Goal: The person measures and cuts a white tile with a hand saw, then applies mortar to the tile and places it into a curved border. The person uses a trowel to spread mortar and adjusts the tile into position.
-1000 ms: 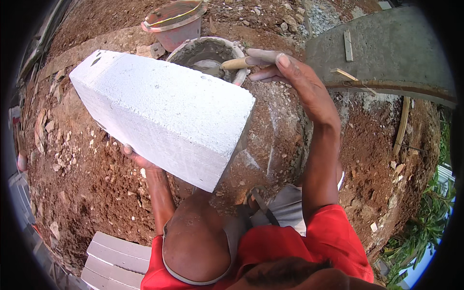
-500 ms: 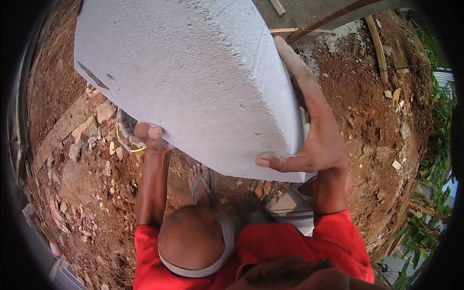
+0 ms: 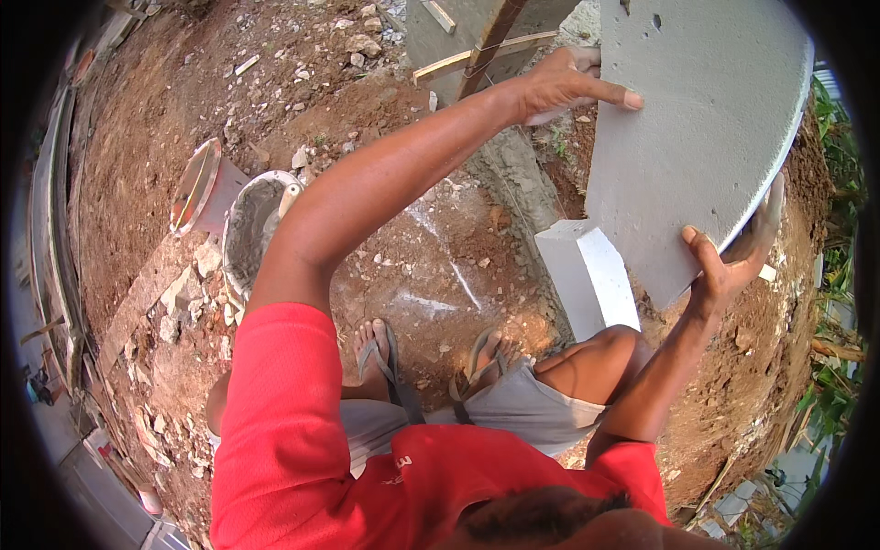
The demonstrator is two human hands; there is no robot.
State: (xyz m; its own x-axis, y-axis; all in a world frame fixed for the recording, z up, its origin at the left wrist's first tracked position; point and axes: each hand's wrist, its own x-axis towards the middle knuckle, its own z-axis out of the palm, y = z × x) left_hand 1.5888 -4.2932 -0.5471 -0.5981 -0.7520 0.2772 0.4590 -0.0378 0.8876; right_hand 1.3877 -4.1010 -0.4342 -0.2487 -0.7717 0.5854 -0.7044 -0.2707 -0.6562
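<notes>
A large grey concrete block (image 3: 697, 156) fills the upper right of the frame, held in both grips: the left hand (image 3: 561, 89) clasps its left edge, thumb on the face, and the right hand (image 3: 733, 275) its lower right edge. Outdoors, reddish-brown soil (image 3: 367, 257), strewn with stones, spreads across the frame. A smaller white block (image 3: 587, 280) stands right of centre beside a rough grey mortar strip (image 3: 518, 179); a mortar bucket (image 3: 236, 225) sits left of centre, and green foliage (image 3: 832, 275) lines the right edge.

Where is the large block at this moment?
In the head view, the large block is at the upper right, held between the left hand and the right hand.
</notes>
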